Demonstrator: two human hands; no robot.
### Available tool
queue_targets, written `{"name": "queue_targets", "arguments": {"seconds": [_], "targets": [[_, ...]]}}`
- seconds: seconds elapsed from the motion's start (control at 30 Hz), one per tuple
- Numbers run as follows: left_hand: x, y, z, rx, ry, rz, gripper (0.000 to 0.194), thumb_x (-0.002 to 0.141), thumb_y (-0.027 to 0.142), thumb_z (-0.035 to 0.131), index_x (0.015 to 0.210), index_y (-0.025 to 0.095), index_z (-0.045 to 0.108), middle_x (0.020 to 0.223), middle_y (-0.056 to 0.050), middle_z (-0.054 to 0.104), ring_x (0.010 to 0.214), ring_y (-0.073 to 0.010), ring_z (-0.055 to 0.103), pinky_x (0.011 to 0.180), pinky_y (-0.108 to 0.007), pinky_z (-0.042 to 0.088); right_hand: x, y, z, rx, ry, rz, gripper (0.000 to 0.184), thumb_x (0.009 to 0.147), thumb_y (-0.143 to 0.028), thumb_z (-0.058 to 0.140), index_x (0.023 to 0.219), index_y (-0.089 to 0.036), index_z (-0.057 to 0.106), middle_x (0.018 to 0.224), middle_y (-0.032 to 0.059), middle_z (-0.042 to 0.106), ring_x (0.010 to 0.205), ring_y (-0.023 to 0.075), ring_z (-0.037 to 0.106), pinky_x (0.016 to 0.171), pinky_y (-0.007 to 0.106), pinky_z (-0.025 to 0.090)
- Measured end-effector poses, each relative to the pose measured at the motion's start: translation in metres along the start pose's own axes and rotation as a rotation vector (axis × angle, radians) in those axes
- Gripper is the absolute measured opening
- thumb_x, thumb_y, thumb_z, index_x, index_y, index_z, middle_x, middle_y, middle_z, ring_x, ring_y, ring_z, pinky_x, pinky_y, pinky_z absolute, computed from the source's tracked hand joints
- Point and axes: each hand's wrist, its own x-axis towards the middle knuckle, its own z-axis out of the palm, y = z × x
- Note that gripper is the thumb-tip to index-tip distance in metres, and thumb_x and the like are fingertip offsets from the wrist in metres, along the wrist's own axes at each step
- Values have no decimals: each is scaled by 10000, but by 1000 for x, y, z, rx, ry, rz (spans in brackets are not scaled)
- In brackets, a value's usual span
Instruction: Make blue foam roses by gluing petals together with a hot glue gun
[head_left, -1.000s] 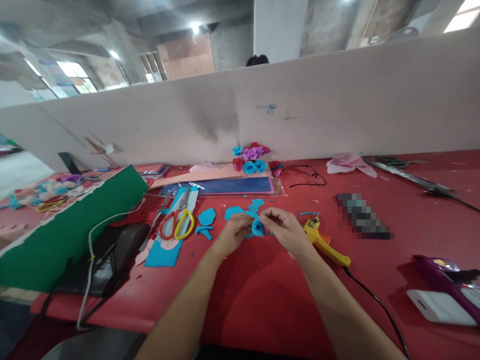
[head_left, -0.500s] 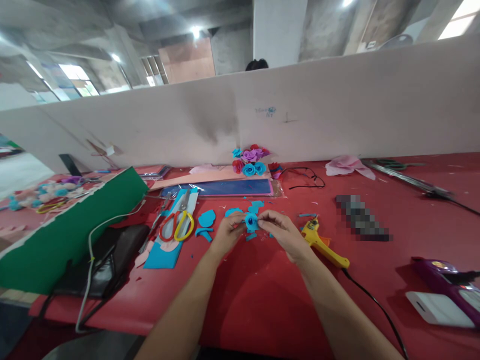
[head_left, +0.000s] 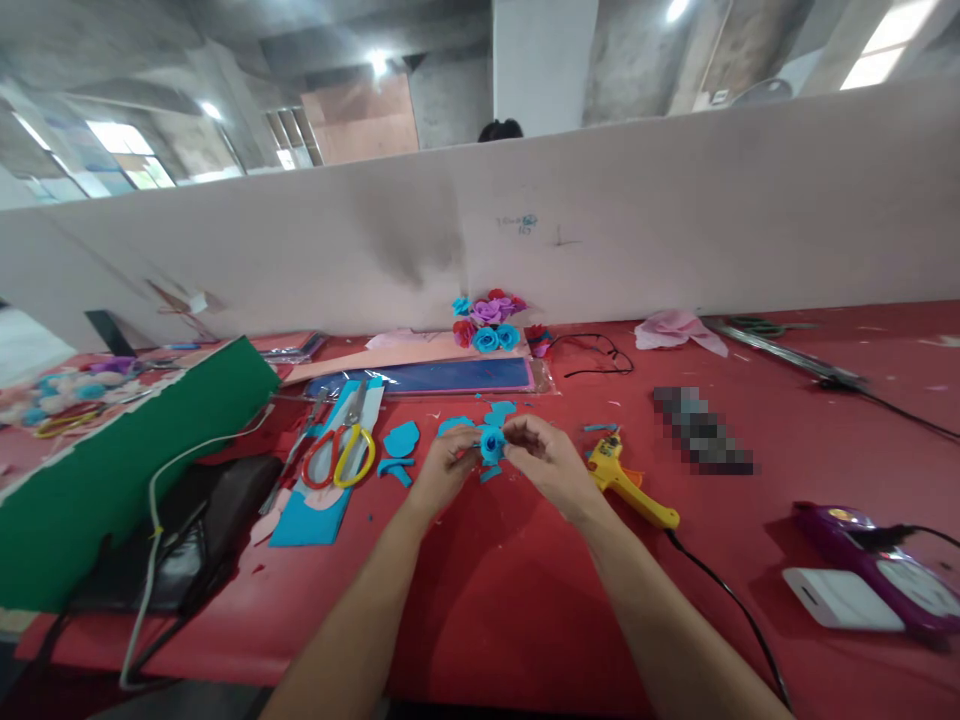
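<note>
A small blue paper flower (head_left: 492, 444) with a dark centre is held between both hands, above the red table. My left hand (head_left: 448, 466) pinches it from the left side. From the right, the fingertips of my right hand (head_left: 546, 458) close on its petals. Cut blue paper petals (head_left: 401, 439) lie just left of my left hand, and more blue pieces (head_left: 499, 413) lie behind the flower. To the right of my right hand rests a yellow glue gun (head_left: 630, 484). Scissors (head_left: 346, 450) with red and yellow handles lie on blue paper (head_left: 309, 520) at the left.
Finished paper flowers (head_left: 491, 318) stand against the white partition (head_left: 315, 240). A green panel (head_left: 150, 450), a black bag (head_left: 217, 510) and a white cable line the left. On the right are a purple power strip (head_left: 885, 570), a white adapter (head_left: 840, 598) and glasses (head_left: 600, 352).
The view has shifted slightly, so most things sit a little further left. Both hands stay on the blue flower, which appears turned a bit between the fingers.
</note>
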Motion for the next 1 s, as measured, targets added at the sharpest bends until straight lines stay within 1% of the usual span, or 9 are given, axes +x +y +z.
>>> {"name": "queue_targets", "arguments": {"seconds": [0.07,0.2,0.37,0.53,0.67,0.8,0.87,0.93,1.0], "targets": [[0,-1,0,17,-5,16,166,831,227,539,760,177,680,784,-55,656,778,-170,563,754,-301,449,0,1,2,34,-16,22,103,720,-234,584,813,-198,610,776,9,663,753,153,609,731,300,471],[1,0,0,53,-1,61,191,844,235,527,793,187,704,806,-71,689,775,-177,580,760,-314,453,1,2,3,24,41,74,83,704,-234,576,762,-200,625,706,-8,644,682,137,585,685,281,470],[0,-1,0,74,24,53,189,847,222,530,848,191,716,850,-75,702,787,-174,584,761,-312,459,1,-1,1,26,60,90,65,697,-256,589,714,-201,620,660,-26,606,651,125,554,654,261,454],[0,-1,0,78,20,55,183,847,236,541,875,196,718,861,-78,708,805,-179,590,765,-317,460,1,-3,3,34,56,70,132,746,-297,563,666,-201,606,624,-22,577,621,120,521,635,255,439],[1,1,0,71,11,44,189,847,257,545,858,193,722,864,-82,710,812,-181,590,777,-323,458,2,-4,4,50,42,67,185,783,-323,529,647,-211,584,600,-18,579,605,128,517,639,264,445],[1,2,0,11,55,4,161,820,261,579,829,193,724,837,-68,703,807,-183,586,774,-322,460,1,-2,5,99,99,81,241,802,-363,505,624,-208,556,610,-12,576,610,136,520,632,269,433],[0,2,0,-18,83,-23,143,800,272,607,812,194,726,829,-60,700,811,-186,585,779,-326,458,1,-1,5,136,113,102,241,801,-368,502,635,-206,574,626,-6,582,632,144,529,639,274,424],[0,3,0,-49,105,-44,142,790,290,625,795,193,730,815,-57,698,797,-185,583,769,-324,458,-1,-1,5,166,89,124,211,792,-357,512,674,-207,604,642,-3,591,651,147,533,646,277,415],[0,3,0,-80,131,-57,150,783,305,635,784,190,733,804,-56,697,793,-185,584,775,-326,456,-2,-2,7,176,38,137,170,773,-338,534,701,-206,612,660,-3,595,660,146,532,644,276,408]]}}
